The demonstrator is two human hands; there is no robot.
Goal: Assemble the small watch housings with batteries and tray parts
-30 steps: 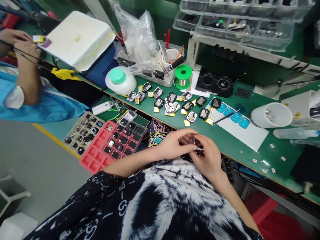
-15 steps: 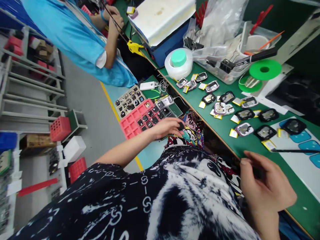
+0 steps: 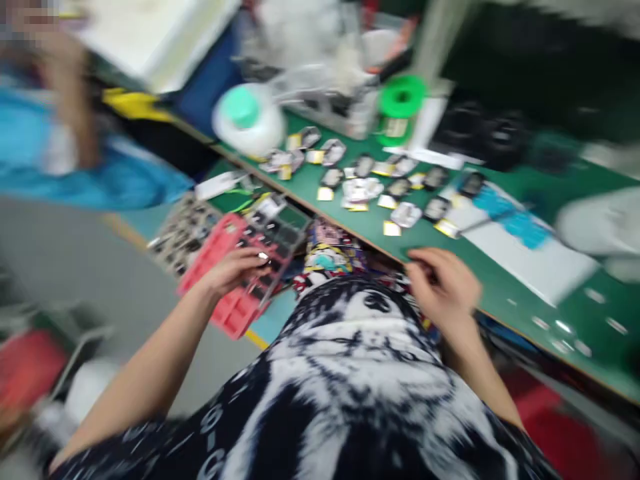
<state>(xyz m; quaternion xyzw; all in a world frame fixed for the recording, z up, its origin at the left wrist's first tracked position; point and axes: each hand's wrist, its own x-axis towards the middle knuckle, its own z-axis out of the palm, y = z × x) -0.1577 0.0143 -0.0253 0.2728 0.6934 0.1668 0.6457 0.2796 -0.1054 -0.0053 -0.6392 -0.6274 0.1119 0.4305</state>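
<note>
My left hand [image 3: 239,268] is over the red compartment tray [image 3: 235,311], with its fingers closed. At the fingertips is a small black piece [image 3: 265,259] with a bright glint; blur hides its exact kind. Small dark square pieces sit in several of the tray's compartments. My right hand [image 3: 447,283] is curled at the edge of the green table [image 3: 530,303], thumb and fingers bent together. Whatever may be inside that curl is hidden. Beyond the right hand, small device housings [image 3: 406,214] with yellow-edged, silver battery-like pouches [image 3: 392,229] lie on the table.
A beige tray [image 3: 181,230] of small dark parts adjoins the red one. A white bottle with a teal cap [image 3: 245,113], a green wire spool [image 3: 401,107] and a white sheet [image 3: 545,263] lie on the table. A co-worker's blue sleeve [image 3: 95,180] is at left.
My view has swung right and blurred. The left hand has moved from over my lap to over the red tray, its small black piece now showing a glint. The right hand stays curled by the table edge.
</note>
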